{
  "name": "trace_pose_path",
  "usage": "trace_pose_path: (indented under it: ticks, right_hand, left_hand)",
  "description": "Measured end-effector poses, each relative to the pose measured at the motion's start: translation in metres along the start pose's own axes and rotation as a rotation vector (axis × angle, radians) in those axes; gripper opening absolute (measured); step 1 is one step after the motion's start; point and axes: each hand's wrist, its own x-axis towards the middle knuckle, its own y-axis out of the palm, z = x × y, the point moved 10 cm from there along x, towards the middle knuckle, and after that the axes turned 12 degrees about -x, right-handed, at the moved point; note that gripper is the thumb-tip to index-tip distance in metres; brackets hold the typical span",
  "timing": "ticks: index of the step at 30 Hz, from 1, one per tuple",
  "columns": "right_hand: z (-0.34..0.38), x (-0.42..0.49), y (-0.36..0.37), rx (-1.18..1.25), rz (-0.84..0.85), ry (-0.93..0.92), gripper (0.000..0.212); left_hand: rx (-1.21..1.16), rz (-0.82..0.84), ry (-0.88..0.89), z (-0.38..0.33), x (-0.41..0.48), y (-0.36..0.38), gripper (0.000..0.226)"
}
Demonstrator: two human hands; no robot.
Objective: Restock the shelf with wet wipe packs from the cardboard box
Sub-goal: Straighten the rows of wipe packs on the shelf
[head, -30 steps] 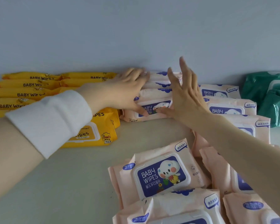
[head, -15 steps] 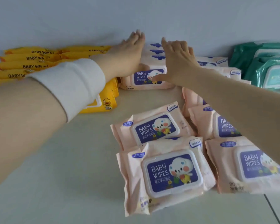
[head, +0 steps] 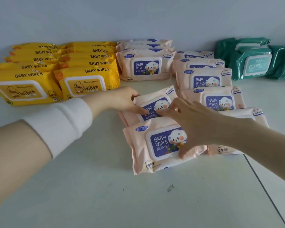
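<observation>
left hand: the left hand (head: pixel 120 100) grips the left edge of the tilted pink pack (head: pixel 161 100), thumb on its blue lid and fingers curled round the corner.
right hand: the right hand (head: pixel 192 124) lies open, its fingers (head: pixel 164 111) fairly straight and touching the same lid from the right, thumb down on the front pink pack (head: pixel 155 145).
tilted pink pack: askew on the shelf (head: pixel 138 195), between both hands, its near edge under the front pink pack.
neighbours: pink row (head: pixel 204 79) just right, yellow packs (head: pixel 89 76) left, green packs (head: pixel 250 63) far right.
wrist: white cuff (head: pixel 61 122) on the left arm.
</observation>
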Motion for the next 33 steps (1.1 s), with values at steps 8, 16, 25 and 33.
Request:
trace_pose_path:
  ticks: [8, 16, 25, 33]
  right_hand:
    - [-0.01, -0.021, -0.044, -0.035, -0.4, 0.217, 0.062]
    - [-0.034, -0.008, -0.052, 0.062, -0.601, 0.35, 0.068]
    - [-0.054, 0.007, -0.039, 0.193, -0.573, 0.394, 0.086]
    - [-0.09, 0.062, -0.033, 0.233, -0.454, 0.396, 0.1]
  left_hand:
    - [-0.076, -0.01, 0.198, -0.03, -0.008, -0.023, 0.026]
    - [-0.21, 0.079, 0.152, -0.035, -0.023, -0.025, 0.064]
    - [0.632, -0.336, 0.363, -0.065, -0.019, -0.017, 0.082]
    - [0.582, -0.446, 0.32, -0.056, 0.027, -0.059, 0.081]
